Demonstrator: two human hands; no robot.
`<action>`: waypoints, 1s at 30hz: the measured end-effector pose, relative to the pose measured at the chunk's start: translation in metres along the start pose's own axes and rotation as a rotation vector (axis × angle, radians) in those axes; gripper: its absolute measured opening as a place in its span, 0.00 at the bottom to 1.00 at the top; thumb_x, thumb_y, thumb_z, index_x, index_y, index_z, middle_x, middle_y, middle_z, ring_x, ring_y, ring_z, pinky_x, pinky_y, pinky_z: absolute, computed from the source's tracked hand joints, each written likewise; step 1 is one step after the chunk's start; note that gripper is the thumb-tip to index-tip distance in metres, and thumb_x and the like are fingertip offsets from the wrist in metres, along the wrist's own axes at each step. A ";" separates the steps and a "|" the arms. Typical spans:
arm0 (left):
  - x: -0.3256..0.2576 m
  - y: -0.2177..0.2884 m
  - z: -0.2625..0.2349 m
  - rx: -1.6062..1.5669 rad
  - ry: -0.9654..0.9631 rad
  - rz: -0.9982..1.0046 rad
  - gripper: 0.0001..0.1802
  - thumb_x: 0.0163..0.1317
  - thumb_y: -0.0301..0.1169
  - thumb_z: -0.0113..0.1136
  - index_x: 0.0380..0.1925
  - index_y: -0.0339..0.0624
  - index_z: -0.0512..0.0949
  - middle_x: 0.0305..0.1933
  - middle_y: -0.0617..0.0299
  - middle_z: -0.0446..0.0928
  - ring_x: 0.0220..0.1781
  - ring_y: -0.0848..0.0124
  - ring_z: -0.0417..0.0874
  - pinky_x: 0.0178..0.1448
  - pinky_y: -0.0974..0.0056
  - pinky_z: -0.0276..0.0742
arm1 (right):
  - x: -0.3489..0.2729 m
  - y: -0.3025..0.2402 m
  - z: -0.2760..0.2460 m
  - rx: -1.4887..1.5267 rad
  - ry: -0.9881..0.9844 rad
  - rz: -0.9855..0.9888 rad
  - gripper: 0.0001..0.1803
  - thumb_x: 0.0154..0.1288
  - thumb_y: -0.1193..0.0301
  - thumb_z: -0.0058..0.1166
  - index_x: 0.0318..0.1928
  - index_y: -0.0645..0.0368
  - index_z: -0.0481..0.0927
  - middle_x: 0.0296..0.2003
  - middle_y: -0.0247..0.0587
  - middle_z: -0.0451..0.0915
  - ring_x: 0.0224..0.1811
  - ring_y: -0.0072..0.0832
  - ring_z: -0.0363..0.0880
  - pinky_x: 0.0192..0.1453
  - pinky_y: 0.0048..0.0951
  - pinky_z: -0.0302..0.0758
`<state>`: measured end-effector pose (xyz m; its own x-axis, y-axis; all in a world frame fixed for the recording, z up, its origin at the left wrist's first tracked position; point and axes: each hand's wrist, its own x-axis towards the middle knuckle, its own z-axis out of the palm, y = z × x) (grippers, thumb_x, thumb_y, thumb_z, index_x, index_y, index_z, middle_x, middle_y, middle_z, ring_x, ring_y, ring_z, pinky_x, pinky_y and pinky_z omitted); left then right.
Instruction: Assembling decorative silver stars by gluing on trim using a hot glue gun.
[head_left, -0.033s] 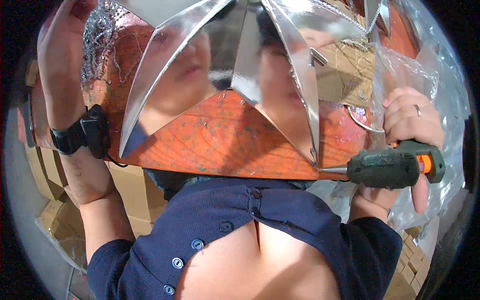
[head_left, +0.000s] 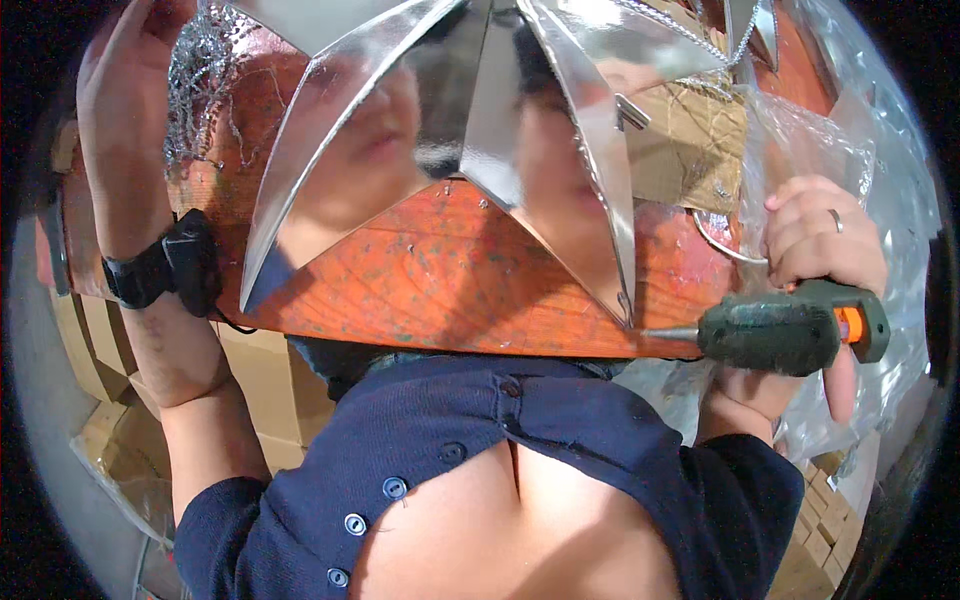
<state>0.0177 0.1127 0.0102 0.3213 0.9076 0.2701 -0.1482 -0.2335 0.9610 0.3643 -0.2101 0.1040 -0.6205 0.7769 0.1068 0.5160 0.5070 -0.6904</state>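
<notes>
A large mirror-silver star (head_left: pixel 585 200) with folded points lies on the orange-brown wooden table, cut off by the top edge. My right hand (head_left: pixel 828 235) is closed round the handle of a dark green hot glue gun (head_left: pixel 770 333) with an orange trigger. The gun's metal nozzle points left, close by the star's lower right tip; I cannot tell whether they touch. My left hand (head_left: pixel 125 90) is raised at the upper left, beside a bunch of silver bead chains (head_left: pixel 200 95). Its fingers run out of the picture, so their grip is hidden.
The wooden table (head_left: pixel 430 265) has its curved near edge against my body. A brown cardboard piece (head_left: pixel 688 145) lies right of the star, with a white cable (head_left: pixel 722 240) below it. Clear plastic wrap (head_left: pixel 810 140) covers the right side. Cardboard boxes (head_left: pixel 265 380) stand below at the left.
The star's lower right tip has shifted very slightly left and up. The glue gun's nozzle has risen a little. My left hand has hardly moved.
</notes>
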 end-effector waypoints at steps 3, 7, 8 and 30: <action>-0.009 0.017 0.004 -0.008 -0.089 0.093 0.17 0.67 0.28 0.57 0.53 0.29 0.74 0.46 0.56 0.78 0.48 0.71 0.78 0.61 0.67 0.71 | -0.014 -0.002 0.032 -0.080 0.425 -0.014 0.49 0.42 0.19 0.44 0.25 0.60 0.77 0.25 0.40 0.80 0.24 0.35 0.76 0.38 0.37 0.72; -0.038 0.032 0.032 0.003 -0.069 0.175 0.18 0.63 0.20 0.56 0.54 0.31 0.72 0.51 0.57 0.76 0.55 0.70 0.76 0.62 0.68 0.69 | -0.006 -0.053 0.073 -0.414 0.890 0.627 0.49 0.41 0.21 0.41 0.23 0.63 0.78 0.23 0.40 0.79 0.26 0.36 0.77 0.35 0.34 0.70; -0.056 0.046 0.034 0.040 -0.189 0.198 0.22 0.60 0.19 0.59 0.56 0.33 0.71 0.50 0.59 0.74 0.53 0.73 0.74 0.58 0.70 0.70 | -0.006 -0.055 0.072 -0.414 0.855 0.685 0.46 0.40 0.24 0.47 0.26 0.62 0.78 0.24 0.42 0.78 0.29 0.39 0.78 0.35 0.35 0.70; -0.135 0.127 0.012 0.073 -1.213 -0.194 0.04 0.64 0.22 0.55 0.37 0.35 0.78 0.31 0.56 0.78 0.36 0.63 0.83 0.42 0.62 0.78 | -0.011 -0.042 0.060 -0.742 0.317 0.701 0.24 0.49 0.83 0.49 0.51 0.61 0.76 0.59 0.47 0.74 0.66 0.46 0.66 0.73 0.50 0.57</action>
<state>-0.0331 -0.0435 0.0963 0.9990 0.0269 -0.0349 0.0393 -0.1848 0.9820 0.3141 -0.2618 0.0892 0.0806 0.9907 0.1096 0.9947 -0.0728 -0.0732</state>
